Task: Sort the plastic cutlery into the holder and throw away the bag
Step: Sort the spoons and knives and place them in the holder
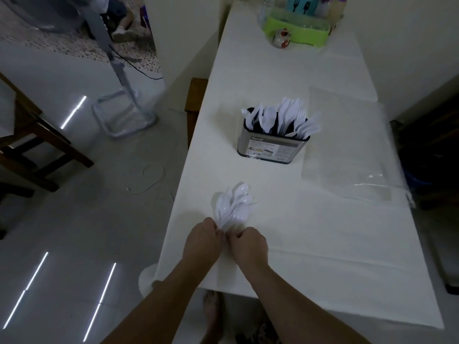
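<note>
A bunch of white plastic spoons (234, 203) fans upward over the near left part of the white table (310, 232). My left hand (202, 240) and my right hand (249, 245) both grip the handle ends of the bunch, knuckles close together. Farther back in the middle stands the metal cutlery holder (269, 150), with several white plastic forks, spoons and knives (285, 117) standing in it. A clear plastic bag (347, 170) lies flat on the table to the right of the holder, reaching the right edge.
A green tray (295, 31) with bottles and a small cup (282, 38) sits at the table's far end. A wooden chair (195, 100) stands against the table's left side. A fan stand (124, 112) and another chair (29, 135) are on the floor to the left.
</note>
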A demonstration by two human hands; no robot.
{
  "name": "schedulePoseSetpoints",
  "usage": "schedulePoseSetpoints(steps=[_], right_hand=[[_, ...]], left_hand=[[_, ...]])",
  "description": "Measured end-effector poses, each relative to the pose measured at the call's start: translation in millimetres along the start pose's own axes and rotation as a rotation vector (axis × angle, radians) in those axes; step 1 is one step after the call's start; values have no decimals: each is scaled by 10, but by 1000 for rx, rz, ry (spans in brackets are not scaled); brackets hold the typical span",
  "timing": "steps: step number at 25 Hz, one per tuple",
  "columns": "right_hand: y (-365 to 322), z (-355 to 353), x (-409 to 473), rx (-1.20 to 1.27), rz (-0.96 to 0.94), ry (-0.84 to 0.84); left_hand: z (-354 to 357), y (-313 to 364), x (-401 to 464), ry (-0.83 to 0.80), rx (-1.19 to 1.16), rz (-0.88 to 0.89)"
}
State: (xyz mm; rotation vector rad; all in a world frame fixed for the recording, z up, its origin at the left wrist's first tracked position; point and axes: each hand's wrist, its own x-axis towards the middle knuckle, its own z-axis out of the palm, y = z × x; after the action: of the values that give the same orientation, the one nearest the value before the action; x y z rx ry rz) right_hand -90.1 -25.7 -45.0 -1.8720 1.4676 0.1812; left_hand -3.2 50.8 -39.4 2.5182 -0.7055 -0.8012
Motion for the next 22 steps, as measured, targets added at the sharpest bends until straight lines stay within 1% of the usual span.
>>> schedulePoseSetpoints(steps=[5, 9, 11, 13, 15, 16, 18, 20, 22], right_hand=[[74, -144, 75, 128, 80, -20], [166, -230, 126, 237, 114, -88], [198, -244, 130, 278, 114, -95], [229, -253, 130, 311, 108, -104], [255, -259, 123, 343, 104, -108], [265, -258, 115, 364, 105, -106], [274, -257, 93, 407, 91, -103], [298, -247, 66, 408, 37, -122], [319, -240, 55, 374, -40, -132]], left_hand=[[109, 114, 8, -29, -34, -13], [132, 102, 18, -4, 28, 10], [117, 92, 26, 5, 48, 10], [93, 102, 14, 56, 96, 8], [85, 129, 5, 152, 145, 39], [81, 149, 7, 189, 140, 61], [75, 196, 33, 202, 76, 102], [80, 241, 68, 166, -14, 134], [93, 298, 99, 99, -97, 130]])
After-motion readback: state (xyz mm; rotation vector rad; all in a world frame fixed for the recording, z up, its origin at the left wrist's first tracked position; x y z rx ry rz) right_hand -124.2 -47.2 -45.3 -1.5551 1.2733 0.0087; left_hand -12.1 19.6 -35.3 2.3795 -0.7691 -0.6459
